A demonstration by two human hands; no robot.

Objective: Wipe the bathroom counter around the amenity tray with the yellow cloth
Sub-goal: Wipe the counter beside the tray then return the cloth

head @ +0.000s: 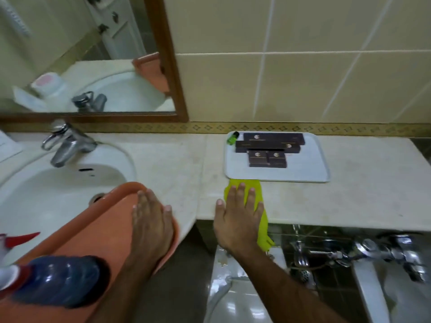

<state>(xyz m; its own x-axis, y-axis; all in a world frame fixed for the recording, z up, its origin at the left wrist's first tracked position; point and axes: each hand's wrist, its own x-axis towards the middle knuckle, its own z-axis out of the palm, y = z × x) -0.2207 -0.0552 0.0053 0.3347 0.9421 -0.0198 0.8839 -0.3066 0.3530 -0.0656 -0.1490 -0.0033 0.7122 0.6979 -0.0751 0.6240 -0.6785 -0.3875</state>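
- Cloth [250, 190] first: the yellow cloth lies flat on the pale bench [363, 201] at centre frame, its far edge touching the near rim of the amenity tray [312, 169], its near end hanging over the bench's front edge.
- Right hand [238, 220] is the grip on it: palm down, fingers spread flat, pressing the cloth to the bench rather than pinching it.
- Tray lies straight beyond the fingertips, toward upper centre, its long axis running left to right across the frame; dark boxes [268, 148] and a small green bottle [233, 137] sit on it.
- Left hand [151, 220] rests open on an orange basin [100, 229] at lower left, over the sink [46, 187], well apart from the tray.
- My judgement: the right hand is nearer, and the unwiped bench runs rightward along the tray's near rim, so a sideways sweep to the right suits best.
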